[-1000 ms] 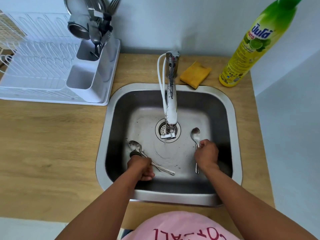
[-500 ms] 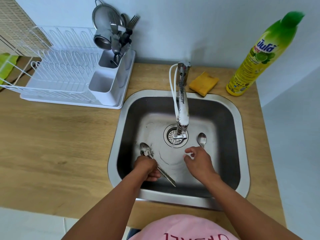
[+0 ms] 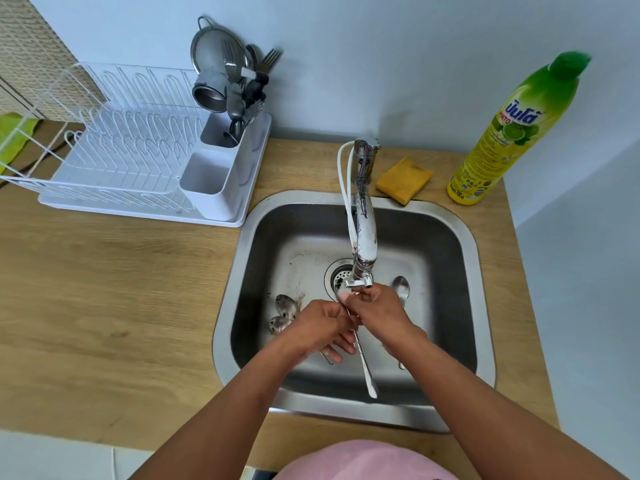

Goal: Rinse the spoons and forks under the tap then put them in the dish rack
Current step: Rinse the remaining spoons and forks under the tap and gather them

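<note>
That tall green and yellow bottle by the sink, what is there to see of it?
The bottle looks like plastic: a yellow body that fades up into bright green, closed with a green cap at the top. Its label carries blue lettering, pictures of limes and small print near the base. It stands upright on the wooden counter at the back right corner, close to the wall, just right of the yellow sponge and apart from it. Neither hand touches it. How full it is cannot be told.
</note>
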